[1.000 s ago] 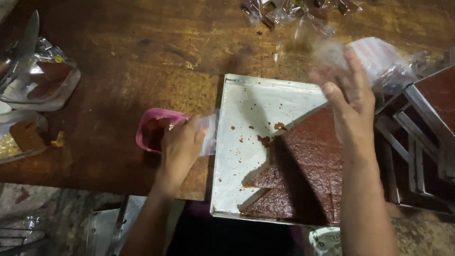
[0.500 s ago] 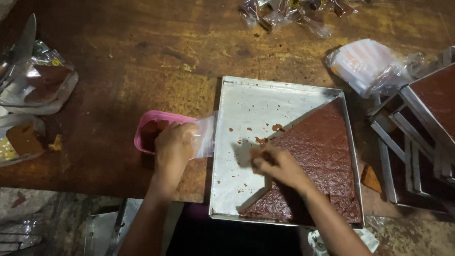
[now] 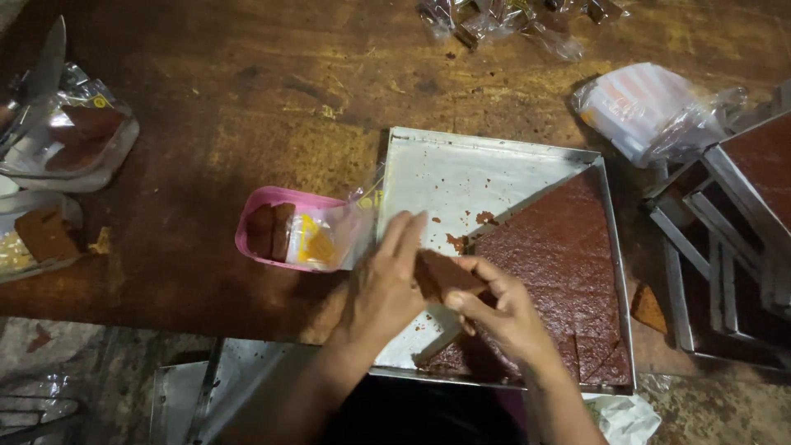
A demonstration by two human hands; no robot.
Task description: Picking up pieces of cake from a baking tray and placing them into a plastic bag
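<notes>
Wood, dark and worn with yellowish scuffs, made up the desk [image 3: 247,99], and past its near edge a grey, stained floor [image 3: 49,354] showed at 8 o'clock. A square metal baking tray [image 3: 461,165] lay near the middle of the view, its left half bare and crumbed, its right half filled by a brown slab of cake [image 3: 568,247] scored into pieces.

Over the tray's near-left part both hands met on one cut cake piece [image 3: 441,276]. The left hand [image 3: 387,288] lay with its fingers [image 3: 408,235] stretched toward 1 o'clock, flat against the piece's left side. The right hand [image 3: 503,309] pinched the piece from the right, its fingers [image 3: 474,268] narrowly closed on it. The piece was a short brown block, its long axis running roughly from 10 o'clock to 4 o'clock, just beside the slab's cut edge.

At 9 o'clock of the hands a pink plastic tub [image 3: 284,231] lay on the desk, partly in a clear bag and holding brown pieces. Wrapped cake packs [image 3: 74,136] sat at the far left, a bundle of clear plastic bags [image 3: 651,111] at 2 o'clock, and more metal trays [image 3: 733,247] stood at 3 o'clock.
</notes>
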